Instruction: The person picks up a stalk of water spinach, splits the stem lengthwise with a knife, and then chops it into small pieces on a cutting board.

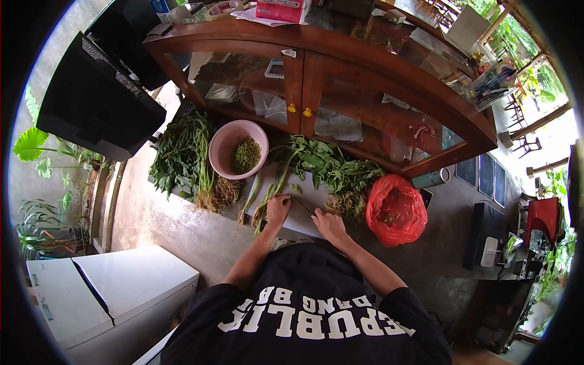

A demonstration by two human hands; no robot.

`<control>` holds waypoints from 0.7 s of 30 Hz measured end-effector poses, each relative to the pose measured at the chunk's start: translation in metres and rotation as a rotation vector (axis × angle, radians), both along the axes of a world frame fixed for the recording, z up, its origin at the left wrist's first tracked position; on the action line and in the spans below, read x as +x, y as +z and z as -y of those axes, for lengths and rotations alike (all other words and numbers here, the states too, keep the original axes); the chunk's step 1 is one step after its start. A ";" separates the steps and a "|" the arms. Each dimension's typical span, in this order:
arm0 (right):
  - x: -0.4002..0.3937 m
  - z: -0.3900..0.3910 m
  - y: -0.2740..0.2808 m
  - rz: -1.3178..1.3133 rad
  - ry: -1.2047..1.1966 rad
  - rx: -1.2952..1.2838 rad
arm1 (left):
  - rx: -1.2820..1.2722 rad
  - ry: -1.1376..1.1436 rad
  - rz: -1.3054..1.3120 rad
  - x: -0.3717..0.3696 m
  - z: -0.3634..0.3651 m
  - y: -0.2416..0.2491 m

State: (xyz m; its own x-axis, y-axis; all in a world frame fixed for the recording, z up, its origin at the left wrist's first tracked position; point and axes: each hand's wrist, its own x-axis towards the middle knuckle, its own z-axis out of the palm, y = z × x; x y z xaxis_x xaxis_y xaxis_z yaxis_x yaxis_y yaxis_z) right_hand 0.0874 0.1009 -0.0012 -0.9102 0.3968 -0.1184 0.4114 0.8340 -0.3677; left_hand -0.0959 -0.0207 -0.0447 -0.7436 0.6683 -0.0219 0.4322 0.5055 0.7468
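Note:
My left hand (278, 210) is closed beside long green stems (259, 213); what its fingers pinch is hidden. My right hand (330, 226) grips what looks like a thin knife (302, 202), its dark blade angled toward my left hand. Both hands are over a pale board (304, 220). Small cut green pieces (296, 189) lie on it just above the blade. Leafy greens with roots (334, 165) spread beyond the board to the right. A pink bowl (214, 152) holds chopped greens (246, 155).
Another rooted bunch of greens (182, 152) lies left of the bowl. An open red plastic bag (396, 210) stands at the right, near a cylindrical container (431, 177). A wooden glass-door cabinet (302, 79) bounds the back. A white refrigerator (140, 280) stands at lower left.

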 end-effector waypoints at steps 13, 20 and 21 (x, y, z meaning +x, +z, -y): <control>-0.018 0.013 -0.033 0.172 -0.005 -0.032 | 0.011 0.010 -0.077 0.004 0.002 -0.007; -0.017 0.015 -0.042 0.188 0.006 -0.060 | 0.039 0.054 0.003 0.004 0.002 -0.007; -0.010 0.013 -0.040 0.216 0.010 -0.073 | 0.027 0.063 -0.007 0.004 0.002 -0.006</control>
State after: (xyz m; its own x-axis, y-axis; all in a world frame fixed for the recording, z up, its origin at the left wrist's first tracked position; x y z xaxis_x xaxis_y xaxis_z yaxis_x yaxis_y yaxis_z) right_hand 0.0773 0.0876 -0.0411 -0.8645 0.3713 -0.3388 0.4792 0.8125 -0.3320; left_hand -0.0916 -0.0230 -0.0510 -0.7842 0.6206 0.0007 0.4055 0.5115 0.7576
